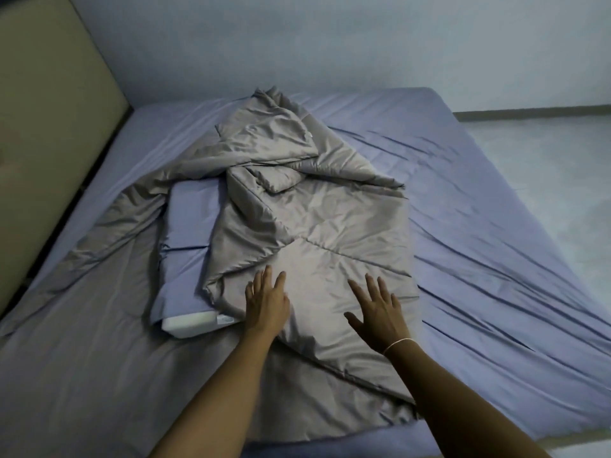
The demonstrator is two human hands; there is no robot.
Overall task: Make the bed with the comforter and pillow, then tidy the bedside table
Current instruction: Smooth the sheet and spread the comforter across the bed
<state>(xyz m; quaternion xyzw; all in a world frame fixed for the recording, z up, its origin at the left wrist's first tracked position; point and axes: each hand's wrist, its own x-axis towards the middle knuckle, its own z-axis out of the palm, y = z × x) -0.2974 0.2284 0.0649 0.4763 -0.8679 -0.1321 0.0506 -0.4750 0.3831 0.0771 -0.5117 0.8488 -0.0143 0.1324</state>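
Flat, spread fingers [372, 285] on comforter [317, 233]

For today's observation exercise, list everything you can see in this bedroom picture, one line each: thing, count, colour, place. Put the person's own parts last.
comforter: one, grey, crumpled in a heap in the middle of the bed, partly over the pillow.
pillow: one, blue case with its white inner showing at the near end, left of the heap, partly under the comforter.
bed sheet: one, blue, wrinkled, covering the mattress.
headboard: one, beige, along the left side of the bed.
wall: pale, behind the bed.
floor: pale, right of the bed.
wrist band: one, thin and white, on the right wrist.
left hand: one, fingers straight, on the comforter.
right hand: one, fingers spread, over the comforter.
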